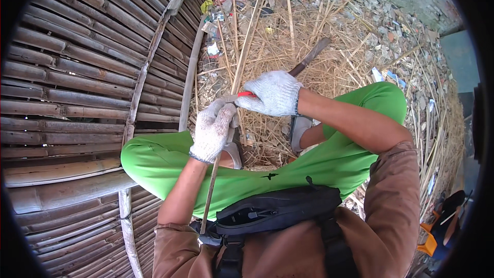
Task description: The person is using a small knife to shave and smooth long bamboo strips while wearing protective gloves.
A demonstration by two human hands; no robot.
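Observation:
Both my hands wear white knit gloves and meet in front of my knees. My left hand (211, 128) is closed round a long narrow bamboo strip (211, 187), which runs from near my waist up through the glove and seems to continue beyond it. My right hand (275, 93) grips a small red-handled tool (246, 93) at the strip, right beside my left fingers. Its working end is mostly hidden between the gloves. Just beyond my right hand, a large knife (315, 51) with a dark handle lies on the shavings, its handle end behind the glove.
A bamboo slat wall (77, 72) stands close on my left. Bamboo shavings (272, 46) and long strips (252, 25) cover the ground ahead, among rubble and litter (381, 41). A black waist bag (278, 208) sits on my lap. A dark and orange object (437, 231) lies at right.

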